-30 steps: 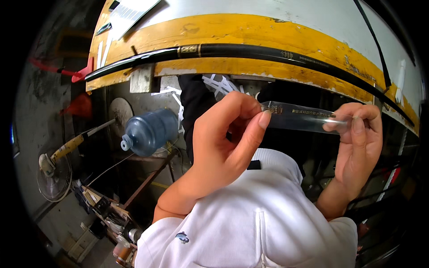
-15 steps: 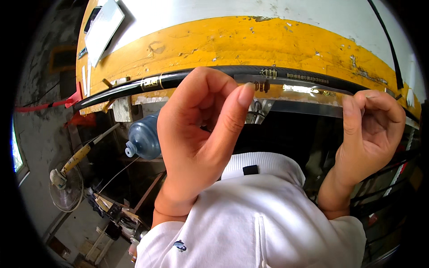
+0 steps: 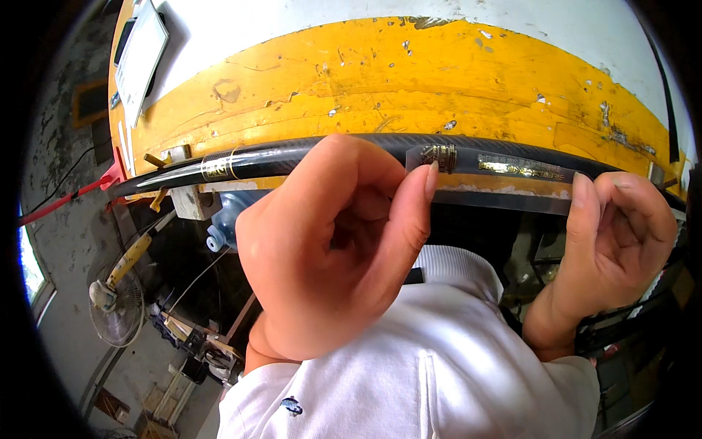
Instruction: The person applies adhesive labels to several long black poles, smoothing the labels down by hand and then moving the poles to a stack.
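A clear film strip (image 3: 504,199) with gold lettering is stretched between my two hands. At its left end, my left hand (image 3: 322,249) is closed, thumb and forefinger pinching the film. My right hand (image 3: 618,234) pinches the opposite end, its other fingers curled. Just behind the film runs a long, glossy black rod (image 3: 274,156) with a carbon-like weave and a gold-ringed decal band. The strip's upper part overlaps the rod in view; whether they touch I cannot tell.
The rod lies along the near edge of a yellow-and-white worktable (image 3: 307,95), beside a wooden peg (image 3: 155,159) and a red clamp-like piece (image 3: 113,174). A white panel (image 3: 140,62) rests at far left. Below are a blue water jug (image 3: 228,219) and a fan (image 3: 117,307).
The film has shifted slightly right and down in view with both hands still pinching it. Its gold lettering now overlaps the rod's print. The table and rod appear lower and farther left.
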The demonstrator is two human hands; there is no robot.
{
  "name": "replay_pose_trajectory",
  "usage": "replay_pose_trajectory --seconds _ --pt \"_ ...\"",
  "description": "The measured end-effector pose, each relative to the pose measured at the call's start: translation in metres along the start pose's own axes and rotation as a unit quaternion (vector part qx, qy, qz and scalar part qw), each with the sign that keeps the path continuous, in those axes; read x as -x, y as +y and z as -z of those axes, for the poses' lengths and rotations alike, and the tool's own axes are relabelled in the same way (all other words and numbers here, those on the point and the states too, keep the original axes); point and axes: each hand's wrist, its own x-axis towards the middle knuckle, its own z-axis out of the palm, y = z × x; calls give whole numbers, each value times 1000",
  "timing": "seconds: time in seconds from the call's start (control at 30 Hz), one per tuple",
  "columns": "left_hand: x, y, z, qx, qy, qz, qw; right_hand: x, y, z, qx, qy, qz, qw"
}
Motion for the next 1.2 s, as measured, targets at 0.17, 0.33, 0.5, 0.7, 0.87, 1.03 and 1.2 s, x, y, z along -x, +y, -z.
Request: replay_pose_trajectory --seconds 0.17,0.33,0.5,0.7,0.87,1.03,1.2 --pt "-1 0 -2 -12 4 1 1000 0 -1 -7 -5 35 -12 999" --pt "-2 2 1 -34 -4 -6 999 0 -3 -7 -3 35 -19 999" --pt "-3 3 2 -32 -12 2 999 0 -5 -6 -11 26 -28 999" --pt "-3 2 1 -23 -15 8 1000 -2 -1 0 -14 -15 -27 999" --pt "-4 4 -1 -19 -6 22 1000 -6 -1 10 2 -71 -22 997" --pt "-2 3 -3 -12 14 22 1000 -10 2 15 1 -111 -7 994" --pt "0 3 -6 -8 28 31 999 -10 0 14 6 -113 -13 994"
